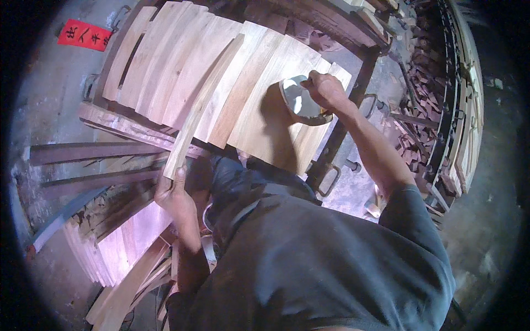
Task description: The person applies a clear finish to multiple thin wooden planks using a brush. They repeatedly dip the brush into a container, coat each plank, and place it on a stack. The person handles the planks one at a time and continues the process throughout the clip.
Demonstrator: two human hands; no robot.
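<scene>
My left hand is closed round the near end of a narrow wooden strip. The strip slants up and away, over a row of pale wooden boards laid side by side in front of me. At the right end of that row, my right hand grips the rim of an open, rounded container with a whitish inside. The container is tilted and casts a shadow on the boards below. Its contents cannot be made out.
Dark bars jut out at the left, above a stack of pale boards. Wooden offcuts lie heaped at the right behind a metal handle. A red paper sign is at the upper left.
</scene>
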